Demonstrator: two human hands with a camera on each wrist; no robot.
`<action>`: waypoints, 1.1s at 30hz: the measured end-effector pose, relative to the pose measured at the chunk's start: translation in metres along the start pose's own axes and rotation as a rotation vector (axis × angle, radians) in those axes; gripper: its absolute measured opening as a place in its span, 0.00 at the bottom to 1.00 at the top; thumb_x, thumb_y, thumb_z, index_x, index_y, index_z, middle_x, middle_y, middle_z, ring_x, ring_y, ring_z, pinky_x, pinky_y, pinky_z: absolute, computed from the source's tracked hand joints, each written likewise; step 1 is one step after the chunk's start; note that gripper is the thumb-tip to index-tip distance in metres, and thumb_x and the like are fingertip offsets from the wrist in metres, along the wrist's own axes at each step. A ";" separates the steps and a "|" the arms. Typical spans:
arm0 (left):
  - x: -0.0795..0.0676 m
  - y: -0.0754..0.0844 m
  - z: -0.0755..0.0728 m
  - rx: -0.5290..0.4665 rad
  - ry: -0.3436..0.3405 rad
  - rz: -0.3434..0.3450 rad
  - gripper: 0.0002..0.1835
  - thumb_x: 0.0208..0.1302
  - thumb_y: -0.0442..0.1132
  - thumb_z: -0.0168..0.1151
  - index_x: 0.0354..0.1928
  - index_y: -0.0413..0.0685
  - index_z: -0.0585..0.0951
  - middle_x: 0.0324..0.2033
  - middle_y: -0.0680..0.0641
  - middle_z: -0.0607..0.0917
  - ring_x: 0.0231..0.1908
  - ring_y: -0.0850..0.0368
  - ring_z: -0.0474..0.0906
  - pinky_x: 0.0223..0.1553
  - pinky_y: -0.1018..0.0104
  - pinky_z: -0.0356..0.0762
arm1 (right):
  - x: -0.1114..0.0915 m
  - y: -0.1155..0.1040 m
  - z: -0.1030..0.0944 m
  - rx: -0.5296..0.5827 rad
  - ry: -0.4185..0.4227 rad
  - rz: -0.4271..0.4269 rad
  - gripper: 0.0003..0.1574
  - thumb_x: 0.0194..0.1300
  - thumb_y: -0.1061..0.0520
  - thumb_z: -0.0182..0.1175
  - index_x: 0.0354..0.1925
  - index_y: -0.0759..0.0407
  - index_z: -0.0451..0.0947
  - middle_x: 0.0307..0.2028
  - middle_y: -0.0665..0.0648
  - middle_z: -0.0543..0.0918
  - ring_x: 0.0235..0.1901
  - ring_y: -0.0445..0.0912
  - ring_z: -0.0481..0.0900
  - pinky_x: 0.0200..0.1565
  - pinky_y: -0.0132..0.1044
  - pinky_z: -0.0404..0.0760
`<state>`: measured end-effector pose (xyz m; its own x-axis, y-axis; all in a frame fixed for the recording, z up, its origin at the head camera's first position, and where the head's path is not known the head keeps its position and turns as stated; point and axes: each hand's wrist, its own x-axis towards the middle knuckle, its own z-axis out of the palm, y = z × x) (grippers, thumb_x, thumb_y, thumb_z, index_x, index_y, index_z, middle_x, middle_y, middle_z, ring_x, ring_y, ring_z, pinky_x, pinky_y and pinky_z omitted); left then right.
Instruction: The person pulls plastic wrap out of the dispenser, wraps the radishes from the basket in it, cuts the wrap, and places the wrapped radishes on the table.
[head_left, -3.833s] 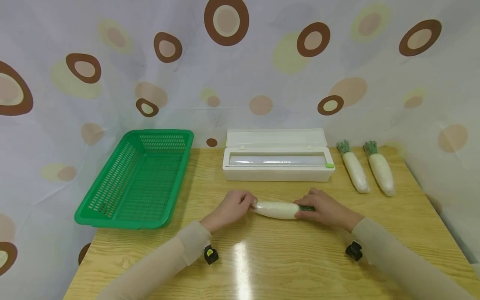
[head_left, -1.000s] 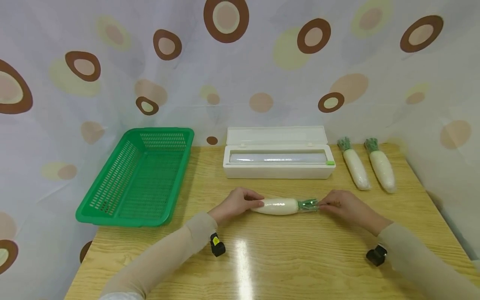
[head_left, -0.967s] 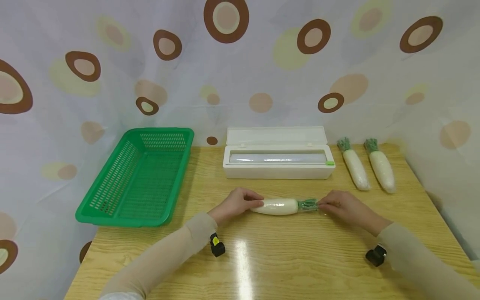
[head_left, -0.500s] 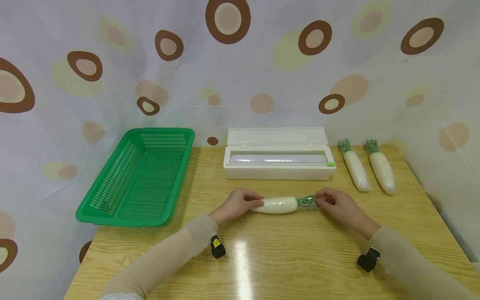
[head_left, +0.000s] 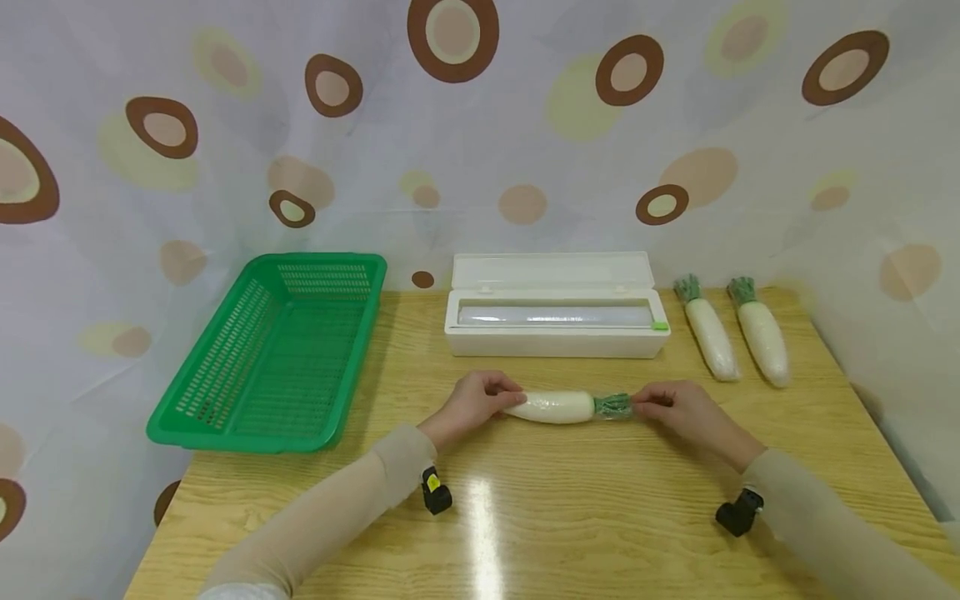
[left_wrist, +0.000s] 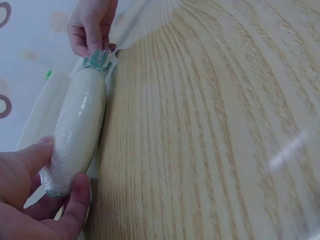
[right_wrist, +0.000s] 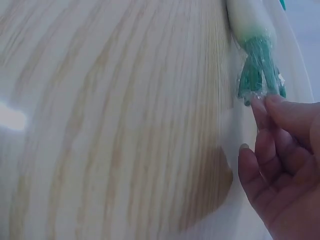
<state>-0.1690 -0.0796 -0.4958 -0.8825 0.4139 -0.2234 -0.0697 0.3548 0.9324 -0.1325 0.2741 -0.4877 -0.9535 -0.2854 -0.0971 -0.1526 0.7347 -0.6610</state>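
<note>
A white radish wrapped in clear film lies crosswise on the wooden table, its green leaf end pointing right. My left hand grips the tapered tip. Its thumb and fingers sit on either side of the radish in the left wrist view. At the other end my right hand pinches the film just past the leaves between thumb and forefinger. Crinkled plastic wrap covers the leaf stubs in the right wrist view, where the other fingers of the right hand curl loosely.
Behind the radish stands a white cling film box, lid up, with a roll inside and a green slider at its right. A green plastic basket is at left. Two wrapped radishes, one beside another, lie at back right.
Since the earliest frame, my right hand has moved right, from the leaf base to the film beyond the leaves. My left hand has shifted from the film at the tip onto the tip itself.
</note>
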 end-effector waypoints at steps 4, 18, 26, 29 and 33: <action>-0.003 0.000 0.000 0.033 0.041 0.011 0.14 0.75 0.47 0.65 0.50 0.45 0.91 0.44 0.47 0.90 0.33 0.61 0.80 0.36 0.68 0.80 | 0.003 -0.002 0.000 0.051 -0.018 0.009 0.06 0.73 0.56 0.67 0.42 0.58 0.86 0.37 0.51 0.88 0.37 0.41 0.82 0.39 0.35 0.79; -0.002 -0.005 -0.007 -0.016 -0.023 0.016 0.16 0.78 0.40 0.60 0.58 0.40 0.86 0.58 0.43 0.86 0.41 0.63 0.83 0.44 0.67 0.84 | 0.005 -0.006 0.000 0.083 -0.043 0.059 0.14 0.77 0.55 0.62 0.48 0.67 0.82 0.39 0.56 0.88 0.37 0.41 0.78 0.37 0.34 0.76; -0.004 -0.005 -0.008 -0.133 -0.065 -0.024 0.14 0.75 0.36 0.64 0.57 0.36 0.86 0.57 0.40 0.86 0.40 0.61 0.85 0.47 0.63 0.86 | 0.005 -0.008 0.002 -0.057 -0.045 -0.103 0.14 0.79 0.60 0.57 0.35 0.59 0.86 0.34 0.52 0.87 0.33 0.39 0.77 0.37 0.39 0.78; -0.003 -0.006 -0.008 -0.147 -0.065 -0.024 0.14 0.74 0.36 0.65 0.57 0.37 0.86 0.56 0.41 0.87 0.41 0.60 0.86 0.47 0.63 0.86 | 0.005 -0.009 0.001 -0.076 -0.038 -0.080 0.12 0.78 0.58 0.58 0.38 0.59 0.86 0.35 0.51 0.87 0.35 0.40 0.79 0.39 0.40 0.79; -0.005 -0.006 -0.007 -0.096 -0.087 0.001 0.14 0.72 0.37 0.68 0.56 0.40 0.87 0.54 0.44 0.88 0.43 0.59 0.86 0.47 0.64 0.86 | 0.004 -0.016 -0.005 -0.087 -0.019 -0.058 0.15 0.77 0.57 0.61 0.53 0.68 0.82 0.41 0.56 0.85 0.39 0.46 0.80 0.40 0.43 0.80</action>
<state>-0.1675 -0.0897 -0.4988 -0.8394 0.4865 -0.2422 -0.1167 0.2737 0.9547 -0.1356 0.2646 -0.4739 -0.9375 -0.3397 -0.0749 -0.2302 0.7673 -0.5985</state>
